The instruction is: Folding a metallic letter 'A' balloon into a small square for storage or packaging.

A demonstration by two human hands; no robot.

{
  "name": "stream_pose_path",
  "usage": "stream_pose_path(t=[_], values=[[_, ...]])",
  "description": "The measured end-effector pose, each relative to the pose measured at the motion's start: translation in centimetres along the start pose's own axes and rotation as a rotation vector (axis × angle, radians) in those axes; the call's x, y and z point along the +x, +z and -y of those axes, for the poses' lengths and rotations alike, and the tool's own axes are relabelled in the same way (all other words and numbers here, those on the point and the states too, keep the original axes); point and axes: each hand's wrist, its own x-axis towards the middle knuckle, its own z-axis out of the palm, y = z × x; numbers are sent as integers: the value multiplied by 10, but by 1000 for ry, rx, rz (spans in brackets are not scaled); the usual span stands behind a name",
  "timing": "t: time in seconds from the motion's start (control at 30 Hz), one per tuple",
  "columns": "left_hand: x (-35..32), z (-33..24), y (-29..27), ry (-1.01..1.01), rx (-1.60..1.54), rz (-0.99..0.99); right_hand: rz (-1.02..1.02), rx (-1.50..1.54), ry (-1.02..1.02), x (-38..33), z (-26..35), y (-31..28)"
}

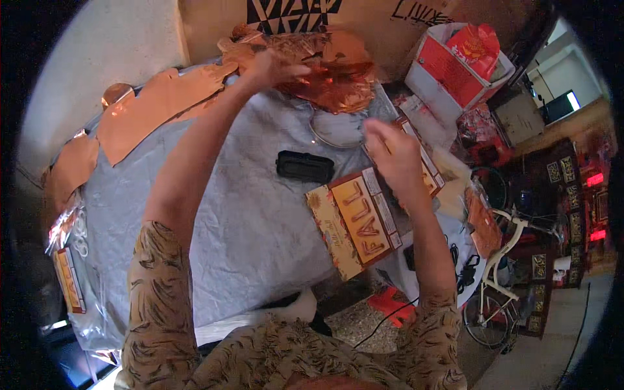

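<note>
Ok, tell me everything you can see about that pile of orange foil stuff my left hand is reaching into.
The orange foil pile is a crumpled heap of shiny, coppery-orange metallic sheet, creased and reflective. It lies at the far edge of the grey-covered table, in front of a cardboard box. The left hand rests on its left side, fingers into the folds. A thin wire ring lies just below it. The right hand is apart from it.

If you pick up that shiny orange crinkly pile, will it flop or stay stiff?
The shiny orange crinkled foil pile would probably flop and rustle: it lies in loose folds. It likely weighs little, since the left hand grips its edge with just the fingertips. It may tear easily, looking so thin. The right hand hovers apart from it.
</note>
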Motion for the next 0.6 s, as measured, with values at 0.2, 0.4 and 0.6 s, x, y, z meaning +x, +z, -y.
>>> stream_pose_path(t=[0.2, 0.4, 0.6], values=[[16, 45, -33, -136, -342, 14, -110, -111, -309, 109, -3, 57], [17, -14, -8, -114, 101, -77, -432, -515, -312, 139, 21, 55], [23, 31, 8, -264, -77, -59, 50, -402, -162, 149, -7, 80]])
